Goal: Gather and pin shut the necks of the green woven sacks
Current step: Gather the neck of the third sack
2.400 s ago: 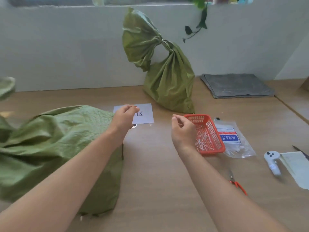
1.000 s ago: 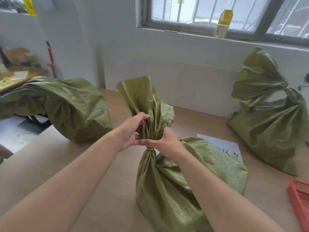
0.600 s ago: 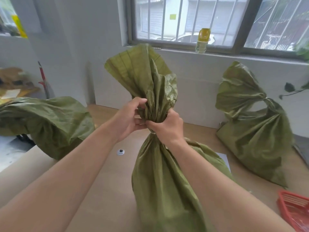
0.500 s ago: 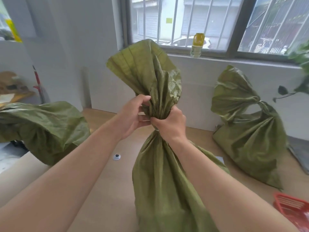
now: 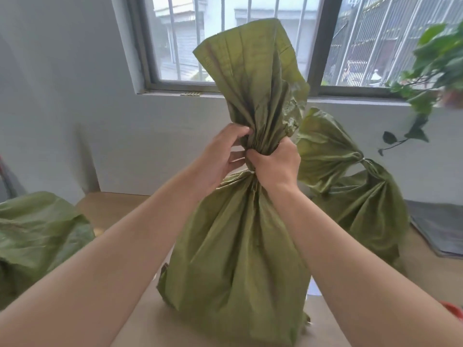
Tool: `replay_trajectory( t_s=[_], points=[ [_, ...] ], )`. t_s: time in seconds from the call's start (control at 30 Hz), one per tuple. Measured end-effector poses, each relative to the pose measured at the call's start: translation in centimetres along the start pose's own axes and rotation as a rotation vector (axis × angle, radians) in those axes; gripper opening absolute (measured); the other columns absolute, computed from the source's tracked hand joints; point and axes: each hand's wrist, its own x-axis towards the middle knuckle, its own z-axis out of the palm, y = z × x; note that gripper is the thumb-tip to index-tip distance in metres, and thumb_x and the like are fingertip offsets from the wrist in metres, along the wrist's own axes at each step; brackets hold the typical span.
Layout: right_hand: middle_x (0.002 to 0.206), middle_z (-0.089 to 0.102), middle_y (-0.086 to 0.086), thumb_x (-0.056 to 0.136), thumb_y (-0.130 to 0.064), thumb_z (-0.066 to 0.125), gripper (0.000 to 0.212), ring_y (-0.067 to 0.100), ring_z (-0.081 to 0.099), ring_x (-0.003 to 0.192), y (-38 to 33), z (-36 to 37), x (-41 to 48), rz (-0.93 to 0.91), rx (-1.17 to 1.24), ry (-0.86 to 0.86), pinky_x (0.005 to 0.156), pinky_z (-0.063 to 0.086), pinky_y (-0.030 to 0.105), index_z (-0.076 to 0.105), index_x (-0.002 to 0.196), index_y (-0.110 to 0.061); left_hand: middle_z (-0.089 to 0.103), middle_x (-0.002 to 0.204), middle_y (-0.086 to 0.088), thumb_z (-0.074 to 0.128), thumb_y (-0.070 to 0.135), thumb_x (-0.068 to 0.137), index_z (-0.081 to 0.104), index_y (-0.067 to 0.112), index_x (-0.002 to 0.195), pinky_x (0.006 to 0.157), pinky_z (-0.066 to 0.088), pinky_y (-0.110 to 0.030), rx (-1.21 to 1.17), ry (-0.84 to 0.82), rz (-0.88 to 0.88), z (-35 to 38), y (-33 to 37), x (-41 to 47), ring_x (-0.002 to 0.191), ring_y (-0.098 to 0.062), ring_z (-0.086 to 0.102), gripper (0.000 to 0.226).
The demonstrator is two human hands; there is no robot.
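Two hands meet at the gathered neck (image 5: pixel 260 144) of the middle sack (image 5: pixel 238 259). Your left hand (image 5: pixel 220 156) has its fingers curled into the pleats from the left. Your right hand (image 5: pixel 275 164) is fisted round the same bunch, just right of the left hand and touching it. Both grip the fabric. No pin shows in either one, and I cannot tell whether one is hidden in a palm.

The sack stands upright on the bench (image 5: pixel 140 321), near and centre. Its mouth (image 5: pixel 250 66) fans up above your fists, in front of the window (image 5: pixel 188 46).

To do this step well, keep the right fist low, hard against the bulge of the body, so no slack sits under the closure. Let that hand alone carry the squeeze. Use the left to sweep in stray folds, especially the loose flap hanging out on the right of the mouth. A twist of the bunch would likely tighten the pleats before you reach for a pin. Drive the pin through every layer, close to your grip and not up in the flare, where it could slip free.

Further out, at the far right, a second sack (image 5: pixel 363 204) leans by the wall with its neck already cinched (image 5: pixel 360 160). At the left a third sack (image 5: pixel 37 236) lies slumped, its neck out of view. A grey cloth (image 5: pixel 443 229) lies at the far right, and a red rim (image 5: pixel 451 309) peeks in at the near right edge.
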Motion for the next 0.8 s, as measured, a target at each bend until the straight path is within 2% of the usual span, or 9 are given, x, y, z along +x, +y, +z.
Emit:
replay_trajectory(
  t_s=[0.17, 0.27, 0.33, 0.43, 0.5, 0.6, 0.7, 0.8],
  points=[
    [0.099, 0.072, 0.002, 0.076, -0.030, 0.082, 0.041, 0.024, 0.070, 0.092, -1.0, 1.8, 5.2, -0.044, 0.017, 0.048, 0.082, 0.061, 0.041, 0.066, 0.110, -0.012, 0.065, 0.103, 0.000, 0.051, 0.029, 0.103, 0.069, 0.021, 0.102, 0.095, 0.051, -0.036, 0.017, -0.023, 0.051, -0.4, 1.8, 5.1, 0.093, -0.019, 0.066, 0.020],
    [0.098, 0.072, 0.001, 0.077, -0.027, 0.083, 0.038, 0.024, 0.069, 0.094, -1.9, 2.2, 9.3, -0.087, -0.001, 0.069, 0.080, 0.058, 0.036, 0.068, 0.109, -0.012, 0.068, 0.100, 0.000, 0.055, 0.028, 0.101, 0.071, 0.018, 0.105, 0.092, 0.052, -0.036, -0.018, 0.011, 0.069, -0.7, 2.4, 8.6, 0.093, -0.020, 0.065, 0.020],
    [0.103, 0.070, 0.004, 0.081, -0.023, 0.082, 0.036, 0.026, 0.066, 0.098, -1.6, 2.7, 11.6, -0.087, -0.027, 0.078, 0.081, 0.054, 0.034, 0.066, 0.112, -0.011, 0.068, 0.095, 0.002, 0.053, 0.030, 0.102, 0.070, 0.017, 0.099, 0.089, 0.049, -0.033, 0.019, 0.042, 0.058, -0.9, 2.5, 11.1, 0.091, -0.019, 0.061, 0.022],
    [0.108, 0.070, 0.008, 0.085, -0.021, 0.079, 0.035, 0.031, 0.067, 0.104, 0.6, 4.9, 13.1, -0.039, -0.065, 0.049, 0.087, 0.058, 0.039, 0.066, 0.116, -0.011, 0.067, 0.082, 0.002, 0.058, 0.035, 0.100, 0.068, 0.017, 0.085, 0.075, 0.045, -0.027, 0.060, 0.061, -0.004, -1.5, 1.0, 14.1, 0.079, -0.016, 0.059, 0.025],
    [0.109, 0.071, 0.008, 0.088, -0.019, 0.077, 0.033, 0.031, 0.068, 0.104, 2.1, 6.3, 13.6, -0.024, -0.063, 0.007, 0.091, 0.059, 0.044, 0.066, 0.118, -0.012, 0.068, 0.078, 0.003, 0.063, 0.037, 0.097, 0.070, 0.016, 0.084, 0.075, 0.046, -0.027, 0.064, 0.070, -0.043, -1.9, -0.6, 15.8, 0.075, -0.017, 0.060, 0.026],
    [0.109, 0.071, 0.005, 0.089, -0.014, 0.075, 0.031, 0.027, 0.068, 0.103, 2.5, 6.9, 15.3, -0.072, -0.052, -0.005, 0.089, 0.058, 0.040, 0.067, 0.119, -0.012, 0.067, 0.090, -0.001, 0.064, 0.037, 0.095, 0.072, 0.015, 0.095, 0.083, 0.044, -0.034, 0.040, 0.071, -0.036, -2.5, -2.2, 17.8, 0.088, -0.023, 0.060, 0.023],
    [0.102, 0.070, 0.001, 0.088, -0.011, 0.073, 0.029, 0.024, 0.067, 0.099, 2.4, 7.0, 17.1, -0.138, -0.081, -0.006, 0.082, 0.054, 0.033, 0.068, 0.117, -0.014, 0.067, 0.097, -0.001, 0.064, 0.033, 0.094, 0.072, 0.013, 0.109, 0.082, 0.050, -0.030, 0.033, 0.038, -0.015, -2.3, -2.4, 19.0, 0.092, -0.021, 0.063, 0.026],
    [0.101, 0.070, 0.000, 0.088, -0.014, 0.074, 0.029, 0.023, 0.067, 0.095, 3.3, 6.9, 18.0, -0.138, -0.072, 0.017, 0.075, 0.048, 0.029, 0.069, 0.116, -0.015, 0.067, 0.101, -0.002, 0.064, 0.030, 0.094, 0.071, 0.013, 0.112, 0.086, 0.051, -0.030, 0.037, 0.022, 0.005, -2.0, -3.3, 20.1, 0.094, -0.021, 0.064, 0.026]
  ],
)
